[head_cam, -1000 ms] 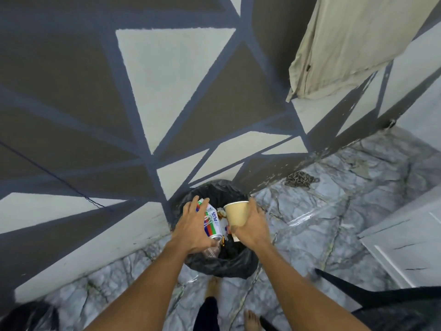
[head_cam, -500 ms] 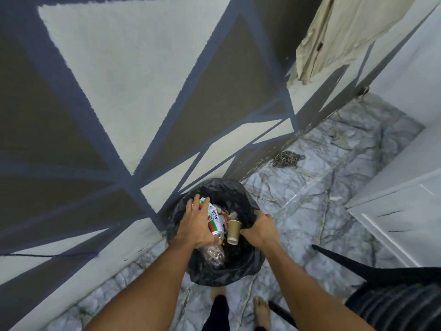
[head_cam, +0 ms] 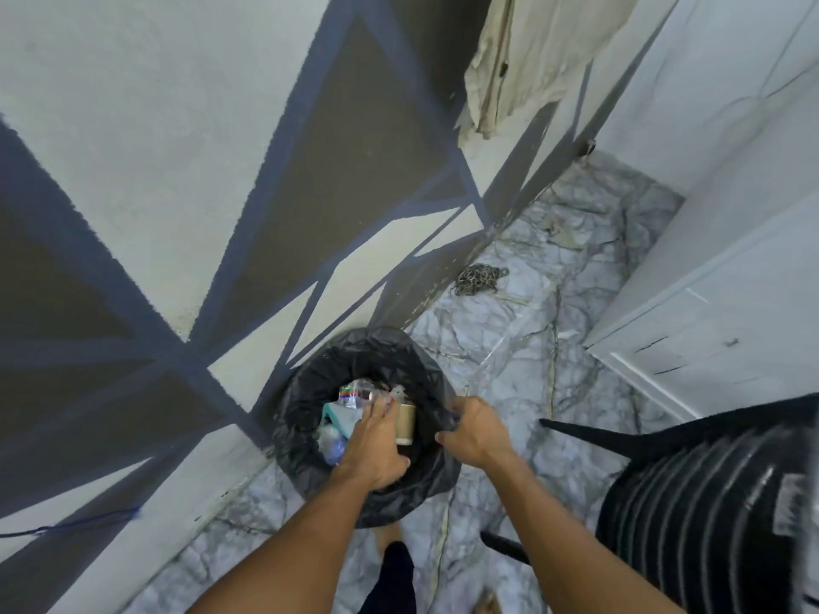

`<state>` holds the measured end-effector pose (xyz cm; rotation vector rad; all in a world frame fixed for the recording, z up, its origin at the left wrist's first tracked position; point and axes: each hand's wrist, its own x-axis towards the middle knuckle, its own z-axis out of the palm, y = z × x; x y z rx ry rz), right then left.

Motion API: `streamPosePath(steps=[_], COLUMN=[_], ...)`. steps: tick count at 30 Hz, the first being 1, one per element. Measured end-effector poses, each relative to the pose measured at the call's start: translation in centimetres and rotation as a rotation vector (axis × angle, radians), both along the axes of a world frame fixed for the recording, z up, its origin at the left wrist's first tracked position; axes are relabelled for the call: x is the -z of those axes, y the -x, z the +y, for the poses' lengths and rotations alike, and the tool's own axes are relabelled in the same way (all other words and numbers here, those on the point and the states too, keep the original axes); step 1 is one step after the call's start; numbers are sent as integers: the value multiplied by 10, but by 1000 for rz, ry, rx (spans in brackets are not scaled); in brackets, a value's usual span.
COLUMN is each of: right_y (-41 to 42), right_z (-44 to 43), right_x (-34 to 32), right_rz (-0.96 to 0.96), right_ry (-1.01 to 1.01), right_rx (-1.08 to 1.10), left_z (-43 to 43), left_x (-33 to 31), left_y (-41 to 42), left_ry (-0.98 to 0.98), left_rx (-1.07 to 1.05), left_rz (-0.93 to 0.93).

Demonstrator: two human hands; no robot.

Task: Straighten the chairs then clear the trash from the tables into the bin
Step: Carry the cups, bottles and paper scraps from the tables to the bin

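So it's a corner with a wall painted in big cream, brown and grey triangles, and a grey-veined marble floor. A beige cloth hangs down at the top, and there's a white panelled door on the right. A small pile of chain sits on the floor right at the foot of the wall.

The bin stands on the floor tight against that wall, lined with a black bag that's folded over the edge. The trash is already in there: a brown paper cup lying on its side, a clear plastic bottle with a coloured label behind it, and a teal scrap to the left of the cup, plus some other clear plastic underneath.

The two hands are apart. The left hand is down inside the mouth of the bin, back of the hand facing up, fingers pointing at the bottle and cup. The fingertips are blurry, so honestly I can't tell if they're pinching anything or just touching. The right hand is on the bin's right-hand edge, fingers curled tight round a bunch of the bag's rim.

A black ribbed chair stands just to the right, one thin leg poking out towards the bin.
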<state>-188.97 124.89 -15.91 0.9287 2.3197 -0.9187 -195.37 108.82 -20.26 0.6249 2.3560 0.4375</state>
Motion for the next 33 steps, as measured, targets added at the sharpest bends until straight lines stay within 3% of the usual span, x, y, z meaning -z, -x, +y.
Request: streamPosePath(steps=[8, 16, 24, 33], right_y=[-90, -308, -560, -726], right_z=[83, 148, 179, 195], right_x=[-76, -136, -140, -110], right_rz=[289, 473, 374, 262], right_ry=[-238, -359, -452, -416], right_rx=[142, 432, 800, 1180], left_z=[135, 247, 328, 405], left_x=[-91, -152, -166, -143], left_y=[-56, -236, -462, -629], left_ry=[-303, -410, -450, -387], left_rx=[245, 551, 932, 1273], left_rz=[192, 257, 118, 93])
